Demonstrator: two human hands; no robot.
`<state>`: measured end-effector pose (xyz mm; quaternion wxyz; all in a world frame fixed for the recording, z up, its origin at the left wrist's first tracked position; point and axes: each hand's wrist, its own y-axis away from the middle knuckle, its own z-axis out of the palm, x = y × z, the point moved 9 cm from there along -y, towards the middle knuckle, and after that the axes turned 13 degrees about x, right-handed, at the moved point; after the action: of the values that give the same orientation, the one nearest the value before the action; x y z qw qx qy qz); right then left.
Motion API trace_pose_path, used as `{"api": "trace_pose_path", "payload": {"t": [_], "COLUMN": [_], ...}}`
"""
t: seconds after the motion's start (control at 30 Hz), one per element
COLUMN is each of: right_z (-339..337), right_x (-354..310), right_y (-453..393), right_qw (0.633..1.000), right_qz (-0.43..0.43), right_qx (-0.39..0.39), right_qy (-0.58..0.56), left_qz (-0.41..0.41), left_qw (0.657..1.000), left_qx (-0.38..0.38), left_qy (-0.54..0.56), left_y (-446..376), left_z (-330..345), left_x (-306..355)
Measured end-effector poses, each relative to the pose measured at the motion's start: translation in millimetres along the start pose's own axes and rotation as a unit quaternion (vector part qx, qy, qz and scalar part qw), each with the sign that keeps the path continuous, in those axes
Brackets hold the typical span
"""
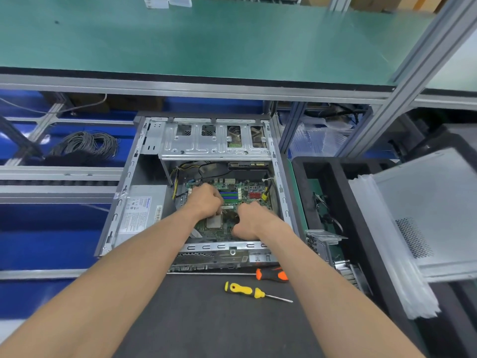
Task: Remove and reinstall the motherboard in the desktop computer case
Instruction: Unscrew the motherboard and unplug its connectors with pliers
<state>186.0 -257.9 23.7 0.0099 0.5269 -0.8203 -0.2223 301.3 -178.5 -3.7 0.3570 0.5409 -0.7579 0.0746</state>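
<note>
Both forearms stretch out from the bottom of the shot over the dark counter [206, 326], reaching into the open case [124, 202] that lies on its side. My left hand [205, 200] is curled up over the motherboard [232, 200] near the blue memory slots, and my right hand [249, 222] is curled too, knuckles up, just right of the CPU socket [213, 222]. Can't honestly tell whether the fingers are pinching anything, they're tucked under and out of sight.

So the board sits down in the bottom of the case, green with red connectors on the right side. Stuff crowding it: the silver drive cage [214, 140] hangs over the far edge, a power supply [142, 210] sits to the left, and a bundle of yellow and black cables [180, 174] drapes down between them, right by my left hand.

On the counter just in front of the case, a yellow screwdriver [245, 290] and an orange and black one [272, 275] lie near each other, partly tucked under my right arm. Off to the right, a black foam tray [335, 177] with another board in it, plus a side panel [426, 215]. Coil of grey cable [85, 146] back left.
</note>
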Motion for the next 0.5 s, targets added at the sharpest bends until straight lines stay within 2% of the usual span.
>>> {"api": "trace_pose_path", "payload": {"t": [0.5], "right_z": [9], "right_x": [0], "right_y": [17], "right_qw": [1.0], "right_qz": [-0.019], "right_qx": [-0.011], "right_qy": [0.017], "left_qz": [0.024], "left_qw": [1.0], "left_qx": [-0.013], "left_qy": [-0.013], "left_y": [20], "left_z": [13], "left_x": [2]}}
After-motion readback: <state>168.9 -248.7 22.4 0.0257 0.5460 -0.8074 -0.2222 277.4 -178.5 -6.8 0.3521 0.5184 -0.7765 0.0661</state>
